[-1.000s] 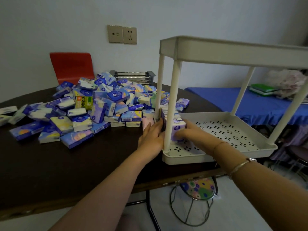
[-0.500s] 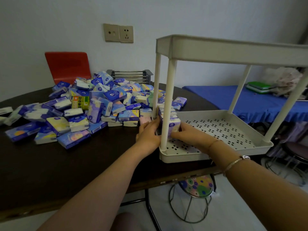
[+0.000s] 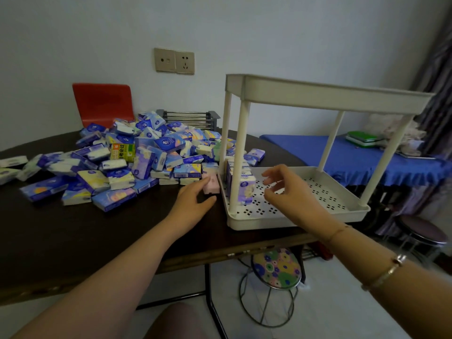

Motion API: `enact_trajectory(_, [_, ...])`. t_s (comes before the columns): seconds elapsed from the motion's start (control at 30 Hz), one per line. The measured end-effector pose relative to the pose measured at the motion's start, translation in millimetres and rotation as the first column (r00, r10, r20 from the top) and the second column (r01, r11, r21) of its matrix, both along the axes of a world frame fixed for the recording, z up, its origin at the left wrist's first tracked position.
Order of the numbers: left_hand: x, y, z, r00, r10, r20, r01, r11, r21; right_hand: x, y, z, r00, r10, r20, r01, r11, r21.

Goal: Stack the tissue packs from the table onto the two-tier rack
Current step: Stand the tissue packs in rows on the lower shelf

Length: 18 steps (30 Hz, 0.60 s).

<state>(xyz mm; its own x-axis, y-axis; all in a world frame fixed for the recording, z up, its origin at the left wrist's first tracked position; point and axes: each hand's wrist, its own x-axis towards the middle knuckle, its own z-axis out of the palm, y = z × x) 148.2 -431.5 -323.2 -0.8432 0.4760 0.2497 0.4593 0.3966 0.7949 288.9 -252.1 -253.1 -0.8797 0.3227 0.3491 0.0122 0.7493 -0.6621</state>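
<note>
Where they stand upright in the rack (image 3: 288, 222), tissue packs (image 3: 241, 184) show purple-and-white wrappers.

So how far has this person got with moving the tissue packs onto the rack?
Barely started. A short row of packs stands upright at the left end of the rack's lower tier. The left hand touches a pink pack on the table; the right hand hovers empty. The big pile remains.

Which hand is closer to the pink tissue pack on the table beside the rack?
Left. The left hand reaches the pink tissue pack, fingertips at its near side. The right hand hovers open over the rack's lower tier, beyond the corner post.
</note>
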Motion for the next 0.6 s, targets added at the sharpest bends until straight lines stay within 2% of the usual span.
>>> enact_trajectory(0.1, [1.5,-25.3,2.9,0.994,0.088,-0.061,-0.092,0.994,-0.057,15.0,-20.9,6.1,0.991,0.018,-0.131,-0.021,1.0,-0.017])
enact_trajectory(0.23, [-1.6,-65.9,8.1,0.966,0.207,-0.156,-0.221,0.972,-0.078,19.5,-54.4,9.4,0.978,0.111,-0.174,-0.113,0.994,-0.002])
enact_trajectory(0.4, [-5.5,-115.9,4.8,0.903,0.317,-0.29,-0.369,0.917,-0.148,-3.5,-99.9,6.4,0.952,0.267,-0.149,-0.261,0.964,0.06])
enact_trajectory(0.6, [-13.5,-141.8,-1.5,0.892,0.39,-0.23,-0.422,0.9,-0.112,-64.4,-144.5,-11.2,0.936,0.346,-0.07,-0.339,0.936,0.092])
